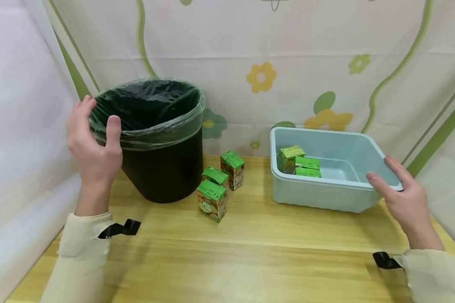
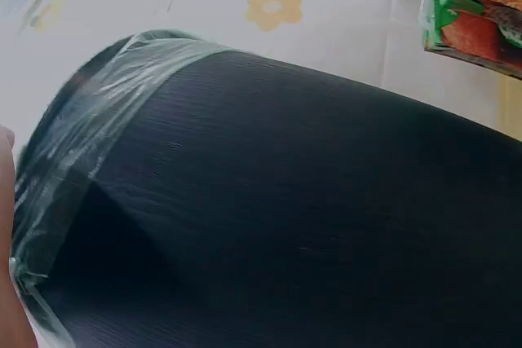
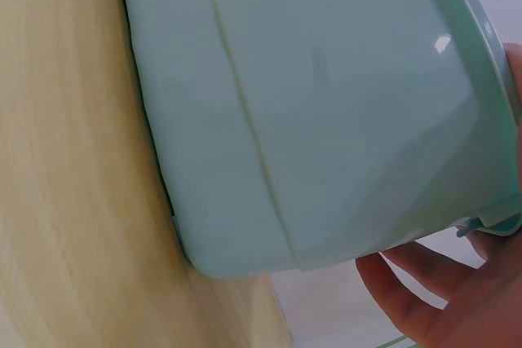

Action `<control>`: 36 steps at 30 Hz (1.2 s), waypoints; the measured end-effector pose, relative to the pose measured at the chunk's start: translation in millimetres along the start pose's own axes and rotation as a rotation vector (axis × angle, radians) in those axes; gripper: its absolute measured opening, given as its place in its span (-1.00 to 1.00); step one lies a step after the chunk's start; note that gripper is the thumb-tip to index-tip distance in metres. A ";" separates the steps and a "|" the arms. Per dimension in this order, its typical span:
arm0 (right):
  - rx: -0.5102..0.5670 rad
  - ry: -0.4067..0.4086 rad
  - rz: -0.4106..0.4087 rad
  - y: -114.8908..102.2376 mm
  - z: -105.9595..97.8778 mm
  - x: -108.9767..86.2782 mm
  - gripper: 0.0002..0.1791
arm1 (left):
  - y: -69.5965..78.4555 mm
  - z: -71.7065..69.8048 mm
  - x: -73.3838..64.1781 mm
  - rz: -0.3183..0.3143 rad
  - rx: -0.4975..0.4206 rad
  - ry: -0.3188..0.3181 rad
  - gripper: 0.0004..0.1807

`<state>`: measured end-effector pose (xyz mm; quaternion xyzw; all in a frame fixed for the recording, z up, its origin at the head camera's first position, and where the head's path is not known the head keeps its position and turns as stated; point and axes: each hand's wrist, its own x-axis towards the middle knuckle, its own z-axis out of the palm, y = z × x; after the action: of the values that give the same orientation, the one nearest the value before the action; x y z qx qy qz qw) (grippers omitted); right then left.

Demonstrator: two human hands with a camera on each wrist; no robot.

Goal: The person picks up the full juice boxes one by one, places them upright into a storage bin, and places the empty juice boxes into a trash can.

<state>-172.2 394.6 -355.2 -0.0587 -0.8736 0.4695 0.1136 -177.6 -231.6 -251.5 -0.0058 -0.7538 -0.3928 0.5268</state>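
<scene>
At the left stands a black trash bin with a clear plastic liner folded over its rim. My left hand is raised at the bin's near left side, thumb up and fingers apart, overlapping the rim in the head view. At the right, my right hand grips the right corner of a light blue plastic tub. Its thumb lies over the rim, and its fingers curl at the outer wall in the right wrist view. Inside the tub's left end sit several small green-topped boxes.
Between bin and tub, three small printed boxes with green tops stand grouped on the wooden table. Behind hangs a white curtain with flowers and green stripes. More white cloth closes off the left side.
</scene>
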 end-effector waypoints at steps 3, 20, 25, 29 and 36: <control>0.006 0.001 -0.013 0.6 1.2 0.1 -0.17 | 1.5 0.2 -4.7 -0.024 0.003 -0.001 -0.28; -0.172 0.143 -0.276 -66.6 26.6 -3.3 -0.04 | -21.7 -3.4 -15.5 0.047 -0.012 -0.030 -0.20; -0.094 0.175 -0.493 -113.8 67.8 -8.1 -0.10 | -19.9 -4.5 -16.6 0.048 -0.027 -0.025 -0.19; 0.014 0.167 -0.650 -143.3 103.3 -16.1 -0.14 | -16.5 -4.3 -17.2 0.065 -0.030 -0.011 -0.18; 0.150 -0.050 -0.701 -171.5 164.4 -35.3 -0.25 | -12.5 -1.0 -17.6 0.090 -0.026 0.006 -0.17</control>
<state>-179.0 159.8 -305.0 0.2644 -0.8063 0.4661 0.2504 -174.3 -233.7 -272.7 -0.0454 -0.7459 -0.3784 0.5463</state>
